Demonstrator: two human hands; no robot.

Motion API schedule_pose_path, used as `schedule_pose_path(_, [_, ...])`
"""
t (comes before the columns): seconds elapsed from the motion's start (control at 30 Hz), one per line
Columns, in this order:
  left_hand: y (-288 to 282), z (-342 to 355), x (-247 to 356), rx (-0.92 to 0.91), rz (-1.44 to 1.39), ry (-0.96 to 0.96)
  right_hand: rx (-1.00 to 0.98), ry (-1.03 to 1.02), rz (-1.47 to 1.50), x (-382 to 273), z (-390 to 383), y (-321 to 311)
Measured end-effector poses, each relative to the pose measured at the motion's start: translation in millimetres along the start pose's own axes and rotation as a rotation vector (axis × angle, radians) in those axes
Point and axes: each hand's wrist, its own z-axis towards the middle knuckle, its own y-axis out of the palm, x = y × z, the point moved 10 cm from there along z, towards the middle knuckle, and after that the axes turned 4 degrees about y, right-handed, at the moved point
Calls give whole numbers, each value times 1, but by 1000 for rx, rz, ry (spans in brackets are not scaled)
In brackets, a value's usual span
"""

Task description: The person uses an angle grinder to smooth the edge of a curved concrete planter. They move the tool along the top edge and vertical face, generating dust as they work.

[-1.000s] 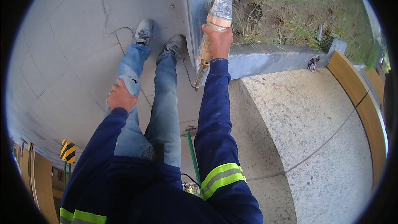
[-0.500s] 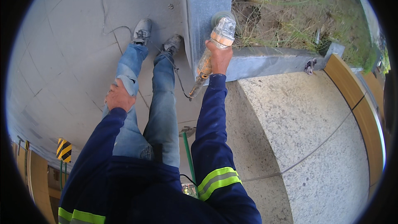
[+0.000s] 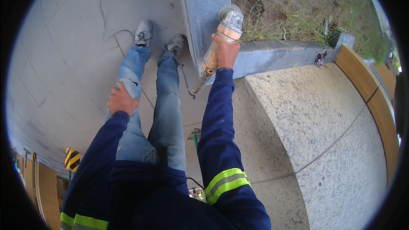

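Note:
My right hand (image 3: 226, 51) is wrapped round the body of an angle grinder (image 3: 210, 63), its orange and silver casing coated with pale dust. The grinder's round disc (image 3: 229, 12) lies over the top of a grey ledge (image 3: 204, 0), near its soil-side edge; whether it touches the surface is hard to tell. From the tool's rear end a dark cord (image 3: 185, 76) runs down and back past my shoes. My left hand (image 3: 122, 99) rests over my left knee on the blue jeans (image 3: 130, 74), fingers laid around it, with no tool in it.
Beyond the ledge is a bed of soil and dry grass (image 3: 289, 12). On the right, a speckled stone surface (image 3: 315, 132) carries a grey cable (image 3: 315, 159) and ends at a wooden edge (image 3: 362, 81). A crumpled rag (image 3: 320, 58) hangs on the low wall. Pale floor (image 3: 64, 72) stretches left.
The grinder and my right hand have shifted slightly, with the disc a little higher in view over the ledge. The view has moved a little; my left hand stays on the knee.

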Motion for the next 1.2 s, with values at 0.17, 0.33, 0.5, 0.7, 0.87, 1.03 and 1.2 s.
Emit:
schedule_pose_path(0.17, [0, 0, -2, -8, -48, 3, -22, 36, 79, 26, -23, -10])
schedule_pose_path(0.33, [-1, -1, -1, -8, -40, -1, -63, 5, -17, 33, -47, 12])
schedule_pose_path(0.5, [3, 0, 1, -17, -41, 10, -75, -38, -44, 15, -34, 27])
schedule_pose_path(0.7, [6, -1, 3, 25, -33, 12, -28, -39, 31, 0, -6, 2])
schedule_pose_path(0.87, [6, -5, 2, -10, -39, -14, -16, -4, 32, 17, -17, -15])
schedule_pose_path(1.03, [5, -5, 1, -24, -26, -29, -65, -6, -1, 20, -42, 7])
schedule_pose_path(1.2, [0, -4, 0, -10, 4, -38, -72, -3, -202, -1, -32, 36])
